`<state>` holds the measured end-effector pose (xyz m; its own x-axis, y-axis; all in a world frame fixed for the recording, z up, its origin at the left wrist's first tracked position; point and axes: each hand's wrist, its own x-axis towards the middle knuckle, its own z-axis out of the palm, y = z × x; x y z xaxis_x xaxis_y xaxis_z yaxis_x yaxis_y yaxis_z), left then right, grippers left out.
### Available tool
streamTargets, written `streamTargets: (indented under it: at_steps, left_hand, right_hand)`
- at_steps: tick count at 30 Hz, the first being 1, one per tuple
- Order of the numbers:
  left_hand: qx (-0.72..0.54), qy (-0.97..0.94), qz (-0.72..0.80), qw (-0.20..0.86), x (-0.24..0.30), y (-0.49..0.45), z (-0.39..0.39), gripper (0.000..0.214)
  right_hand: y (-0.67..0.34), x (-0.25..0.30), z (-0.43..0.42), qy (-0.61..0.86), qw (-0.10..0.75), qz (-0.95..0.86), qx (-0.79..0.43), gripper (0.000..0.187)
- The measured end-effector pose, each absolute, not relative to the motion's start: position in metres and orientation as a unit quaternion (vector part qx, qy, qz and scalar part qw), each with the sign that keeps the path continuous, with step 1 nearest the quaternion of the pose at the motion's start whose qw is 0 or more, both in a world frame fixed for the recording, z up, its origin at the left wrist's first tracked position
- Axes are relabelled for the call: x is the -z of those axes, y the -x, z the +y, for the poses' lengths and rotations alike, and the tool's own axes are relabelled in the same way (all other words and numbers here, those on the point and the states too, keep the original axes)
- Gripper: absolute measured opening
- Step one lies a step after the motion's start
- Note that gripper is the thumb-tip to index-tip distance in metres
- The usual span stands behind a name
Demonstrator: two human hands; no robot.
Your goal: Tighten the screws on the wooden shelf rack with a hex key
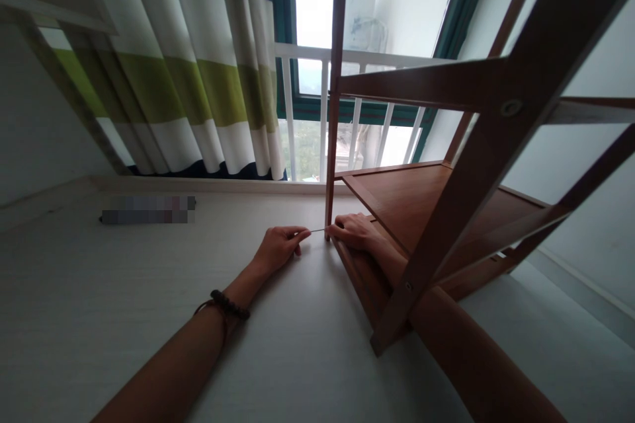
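A brown wooden shelf rack stands on a pale surface, its frame rising close to the camera. My left hand is closed in a pinch on a thin metal rod, perhaps a hex key, that points at the base of the rack's far upright post. My right hand reaches under a slanted beam and grips the shelf's corner beside that post, fingers curled near the rod's other end. A dark bead bracelet sits on my left wrist.
A striped white, green and navy curtain hangs at the back left. Behind the rack is a window with a white railing. A small dark object, blurred out, lies on the surface at left.
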<state>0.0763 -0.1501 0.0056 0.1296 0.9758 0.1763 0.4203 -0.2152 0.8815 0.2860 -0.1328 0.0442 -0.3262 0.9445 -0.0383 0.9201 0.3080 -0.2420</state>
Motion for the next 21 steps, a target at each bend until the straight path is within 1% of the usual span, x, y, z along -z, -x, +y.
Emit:
streamTargets:
  at_steps: [6,10,12,17,21]
  left_hand:
    - [-0.402,-0.655,0.495,0.406,-0.007,-0.079,-0.15,0.041]
    - [-0.417,-0.644,0.487,0.418,-0.006,-0.08,-0.15,0.052]
    - [-0.424,-0.642,0.491,0.409,-0.006,-0.08,-0.15,0.048]
    - [-0.447,-0.643,0.513,0.352,-0.008,-0.079,-0.152,0.028]
    - [-0.451,-0.634,0.518,0.355,-0.009,-0.082,-0.155,0.033]
  right_hand:
    - [-0.283,-0.051,-0.138,0.553,0.074,-0.824,-0.096,0.048]
    - [-0.281,-0.054,-0.139,0.545,0.068,-0.831,-0.094,0.045]
    - [-0.281,-0.055,-0.139,0.544,0.065,-0.831,-0.093,0.044]
    - [-0.281,-0.055,-0.14,0.546,0.065,-0.83,-0.091,0.046]
    - [-0.281,-0.055,-0.139,0.546,0.064,-0.83,-0.092,0.046]
